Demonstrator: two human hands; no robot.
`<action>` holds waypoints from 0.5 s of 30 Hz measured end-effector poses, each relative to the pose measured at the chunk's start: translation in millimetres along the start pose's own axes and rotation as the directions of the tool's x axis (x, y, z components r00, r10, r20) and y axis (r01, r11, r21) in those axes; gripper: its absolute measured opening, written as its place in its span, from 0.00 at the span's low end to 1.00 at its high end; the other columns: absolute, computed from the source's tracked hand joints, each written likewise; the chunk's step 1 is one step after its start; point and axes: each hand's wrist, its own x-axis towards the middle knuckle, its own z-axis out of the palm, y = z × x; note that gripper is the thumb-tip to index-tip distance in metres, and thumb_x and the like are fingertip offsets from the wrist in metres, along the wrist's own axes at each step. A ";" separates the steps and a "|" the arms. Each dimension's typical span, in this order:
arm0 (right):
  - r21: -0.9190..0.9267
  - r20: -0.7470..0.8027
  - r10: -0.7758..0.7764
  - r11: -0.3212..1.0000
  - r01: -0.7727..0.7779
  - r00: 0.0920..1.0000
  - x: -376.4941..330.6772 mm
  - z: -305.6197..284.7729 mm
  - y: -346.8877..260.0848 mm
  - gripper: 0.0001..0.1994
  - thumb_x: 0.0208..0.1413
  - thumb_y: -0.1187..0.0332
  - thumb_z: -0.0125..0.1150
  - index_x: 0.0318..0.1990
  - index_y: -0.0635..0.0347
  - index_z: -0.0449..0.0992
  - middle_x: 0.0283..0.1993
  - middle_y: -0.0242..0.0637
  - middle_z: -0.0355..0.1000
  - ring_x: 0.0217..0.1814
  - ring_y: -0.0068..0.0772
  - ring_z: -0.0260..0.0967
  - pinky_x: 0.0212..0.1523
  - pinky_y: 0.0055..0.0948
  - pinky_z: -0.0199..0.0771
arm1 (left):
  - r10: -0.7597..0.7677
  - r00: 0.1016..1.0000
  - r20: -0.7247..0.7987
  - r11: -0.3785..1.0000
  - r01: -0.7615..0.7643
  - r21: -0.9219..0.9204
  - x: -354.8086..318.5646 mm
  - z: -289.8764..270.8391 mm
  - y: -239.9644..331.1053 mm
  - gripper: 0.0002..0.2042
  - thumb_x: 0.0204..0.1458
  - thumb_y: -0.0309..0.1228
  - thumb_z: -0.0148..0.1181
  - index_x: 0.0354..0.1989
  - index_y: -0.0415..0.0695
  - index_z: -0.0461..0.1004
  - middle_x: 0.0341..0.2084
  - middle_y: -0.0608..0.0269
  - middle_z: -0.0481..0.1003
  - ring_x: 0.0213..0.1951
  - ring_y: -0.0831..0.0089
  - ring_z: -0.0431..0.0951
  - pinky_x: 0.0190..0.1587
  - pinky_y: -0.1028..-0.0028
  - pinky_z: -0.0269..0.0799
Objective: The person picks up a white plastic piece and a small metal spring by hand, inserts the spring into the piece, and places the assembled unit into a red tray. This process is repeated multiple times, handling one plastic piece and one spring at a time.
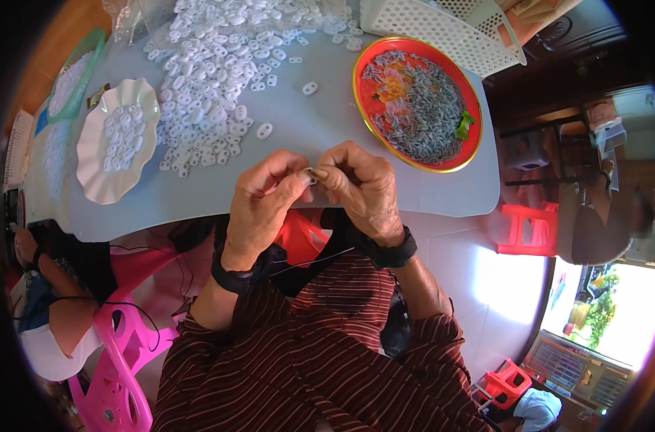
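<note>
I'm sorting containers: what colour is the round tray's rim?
Yellow-gold, edging the red tray; best seen in the head view.

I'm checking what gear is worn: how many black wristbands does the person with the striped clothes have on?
2. The left wristband sits below the left hand, the right wristband below the right hand. Both wrists show, so none seems hidden.

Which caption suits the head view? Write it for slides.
Left hand and right hand meet at a white piece near a red tray of grey pieces.
</note>
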 end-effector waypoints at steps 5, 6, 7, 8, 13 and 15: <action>-0.031 -0.062 -0.030 0.999 0.028 0.998 0.8 9.4 0.5 0.05 0.56 0.73 0.60 0.32 0.66 0.72 0.24 0.32 0.72 0.26 0.17 0.66 0.25 0.21 0.67 | 0.114 0.986 -0.122 0.978 -0.090 0.189 -2.7 9.2 0.3 0.08 0.58 0.29 0.54 0.37 0.35 0.71 0.27 0.68 0.69 0.30 0.83 0.68 0.33 0.84 0.64; -0.011 -0.079 -0.014 1.000 0.014 0.997 1.0 9.8 1.5 0.06 0.56 0.73 0.60 0.32 0.66 0.72 0.25 0.32 0.72 0.27 0.17 0.67 0.26 0.21 0.68 | 0.113 0.986 -0.121 0.985 -0.095 0.143 -1.9 9.2 -2.2 0.08 0.58 0.29 0.54 0.37 0.34 0.70 0.28 0.68 0.69 0.31 0.83 0.68 0.34 0.83 0.64; -0.031 -0.088 -0.008 1.000 0.006 0.996 2.8 8.3 -0.3 0.06 0.57 0.71 0.59 0.33 0.66 0.72 0.25 0.32 0.72 0.27 0.17 0.66 0.27 0.20 0.68 | 0.111 0.987 -0.120 0.990 -0.100 0.099 0.8 9.8 -3.1 0.08 0.59 0.28 0.53 0.37 0.34 0.70 0.28 0.68 0.70 0.31 0.83 0.68 0.34 0.83 0.64; -0.028 -0.089 -0.015 1.000 0.013 0.996 3.0 6.8 0.1 0.06 0.57 0.71 0.59 0.33 0.66 0.72 0.25 0.32 0.72 0.27 0.17 0.66 0.27 0.20 0.68 | 0.117 0.986 -0.117 0.989 -0.105 0.105 0.8 9.0 -1.8 0.08 0.59 0.28 0.53 0.37 0.34 0.70 0.28 0.68 0.70 0.31 0.83 0.68 0.34 0.83 0.64; 0.152 -0.012 0.015 0.988 -0.013 1.000 1.8 -0.9 1.2 0.06 0.59 0.70 0.58 0.36 0.65 0.72 0.25 0.31 0.71 0.24 0.16 0.64 0.25 0.19 0.66 | 0.002 1.000 -0.029 0.999 -0.003 -0.043 0.5 5.8 1.9 0.07 0.58 0.26 0.53 0.37 0.34 0.69 0.28 0.68 0.71 0.32 0.84 0.69 0.36 0.83 0.66; 0.120 0.002 0.001 0.993 -0.001 1.000 1.5 -1.7 3.5 0.06 0.59 0.70 0.58 0.36 0.65 0.72 0.25 0.30 0.71 0.24 0.16 0.64 0.24 0.19 0.65 | -0.019 1.000 -0.011 0.999 0.019 -0.047 1.4 2.7 1.0 0.06 0.57 0.26 0.53 0.37 0.34 0.70 0.28 0.69 0.70 0.31 0.85 0.68 0.35 0.83 0.65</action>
